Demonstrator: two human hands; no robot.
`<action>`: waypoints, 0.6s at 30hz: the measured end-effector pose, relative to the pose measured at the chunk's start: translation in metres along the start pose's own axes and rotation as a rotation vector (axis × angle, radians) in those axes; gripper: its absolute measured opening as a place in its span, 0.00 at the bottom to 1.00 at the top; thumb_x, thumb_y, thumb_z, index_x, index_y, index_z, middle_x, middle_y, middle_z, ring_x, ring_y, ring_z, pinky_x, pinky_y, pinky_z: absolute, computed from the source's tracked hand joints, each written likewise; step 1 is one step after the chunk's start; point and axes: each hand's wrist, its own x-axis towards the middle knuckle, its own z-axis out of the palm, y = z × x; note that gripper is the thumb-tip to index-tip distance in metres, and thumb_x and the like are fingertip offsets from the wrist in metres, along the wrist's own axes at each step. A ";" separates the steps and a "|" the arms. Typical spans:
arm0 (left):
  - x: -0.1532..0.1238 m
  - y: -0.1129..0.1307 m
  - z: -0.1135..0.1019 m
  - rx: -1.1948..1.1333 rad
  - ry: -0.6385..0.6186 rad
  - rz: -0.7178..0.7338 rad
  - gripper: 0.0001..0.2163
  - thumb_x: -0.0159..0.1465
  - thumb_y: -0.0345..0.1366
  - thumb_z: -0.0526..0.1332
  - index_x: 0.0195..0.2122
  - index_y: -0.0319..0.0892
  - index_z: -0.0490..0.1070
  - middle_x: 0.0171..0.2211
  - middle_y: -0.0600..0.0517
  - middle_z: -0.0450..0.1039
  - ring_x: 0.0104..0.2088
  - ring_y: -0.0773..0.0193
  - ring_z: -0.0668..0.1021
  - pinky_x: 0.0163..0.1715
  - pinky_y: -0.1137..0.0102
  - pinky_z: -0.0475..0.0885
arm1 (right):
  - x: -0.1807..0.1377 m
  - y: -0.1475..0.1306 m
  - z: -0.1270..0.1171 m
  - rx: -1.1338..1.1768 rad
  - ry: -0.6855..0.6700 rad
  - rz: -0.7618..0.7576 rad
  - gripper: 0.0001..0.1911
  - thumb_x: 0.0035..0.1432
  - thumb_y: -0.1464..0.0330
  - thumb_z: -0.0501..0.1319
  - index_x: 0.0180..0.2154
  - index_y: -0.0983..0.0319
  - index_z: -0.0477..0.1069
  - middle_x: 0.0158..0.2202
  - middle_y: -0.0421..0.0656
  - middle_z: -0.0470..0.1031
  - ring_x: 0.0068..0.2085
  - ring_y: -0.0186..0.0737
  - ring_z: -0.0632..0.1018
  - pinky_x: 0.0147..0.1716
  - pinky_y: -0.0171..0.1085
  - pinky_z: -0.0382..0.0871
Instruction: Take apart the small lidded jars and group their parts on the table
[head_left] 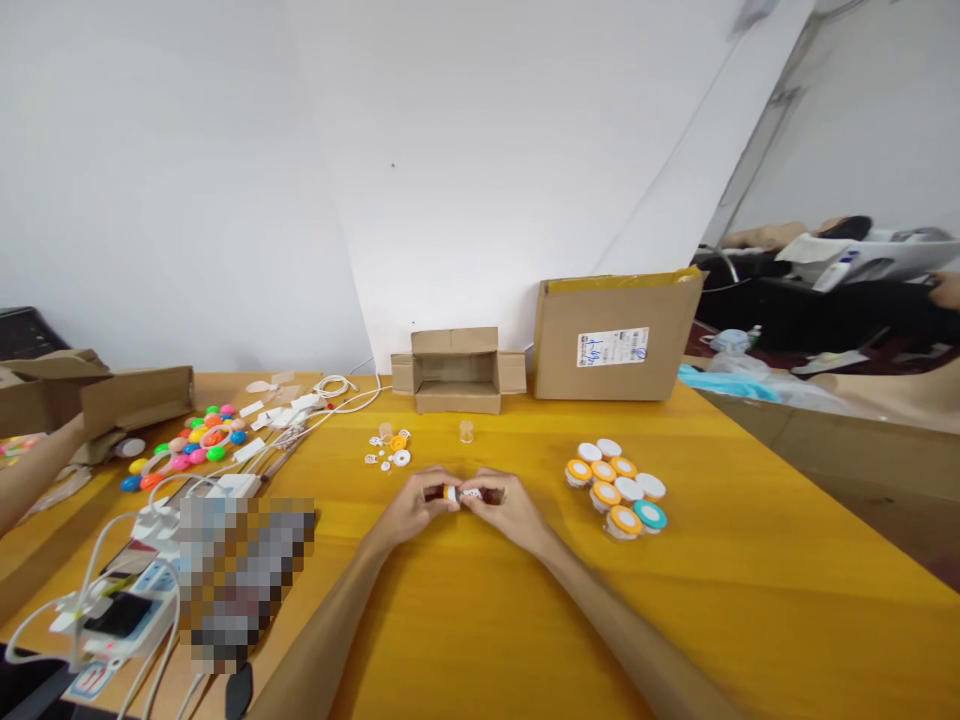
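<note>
My left hand (416,506) is closed around a small orange-and-white round plastic part (451,493), seen nearly edge-on. My right hand (504,502) pinches a small white plastic piece with dark holes (472,493), which is right beside the orange part; whether the two touch I cannot tell. Beyond my left hand lie loose parts: an orange ring (398,443), a white ring (402,458) and several small white pieces (371,459). Two clear plastic cups (466,432) stand near them. To the right sits a group of clear containers with orange, white and teal lids (625,521).
A small open cardboard box (457,400) and a large labelled carton (615,370) stand by the wall. Cables and power strips (142,600) cover the left side, near colourful beads (199,440) and a blurred-out object (255,580). Another person's arm (37,460) reaches in at far left.
</note>
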 end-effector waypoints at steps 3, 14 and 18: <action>0.000 0.000 -0.001 -0.002 0.027 -0.014 0.11 0.55 0.41 0.69 0.35 0.39 0.79 0.36 0.48 0.74 0.36 0.61 0.76 0.40 0.68 0.71 | 0.000 0.000 -0.001 -0.002 0.025 0.006 0.09 0.55 0.63 0.62 0.31 0.59 0.80 0.26 0.41 0.75 0.28 0.36 0.73 0.28 0.34 0.65; -0.001 0.001 0.001 0.068 0.095 -0.039 0.10 0.53 0.33 0.67 0.37 0.40 0.73 0.34 0.52 0.74 0.35 0.64 0.74 0.40 0.69 0.70 | 0.004 0.014 -0.005 -0.010 0.138 0.032 0.10 0.54 0.62 0.62 0.37 0.57 0.80 0.31 0.42 0.77 0.33 0.41 0.76 0.33 0.38 0.70; -0.001 0.005 0.001 0.149 0.099 -0.015 0.09 0.54 0.33 0.65 0.37 0.41 0.72 0.34 0.52 0.75 0.36 0.62 0.75 0.41 0.68 0.71 | 0.004 0.016 -0.002 0.029 0.194 0.103 0.10 0.51 0.65 0.62 0.36 0.58 0.76 0.31 0.41 0.78 0.31 0.39 0.76 0.33 0.38 0.71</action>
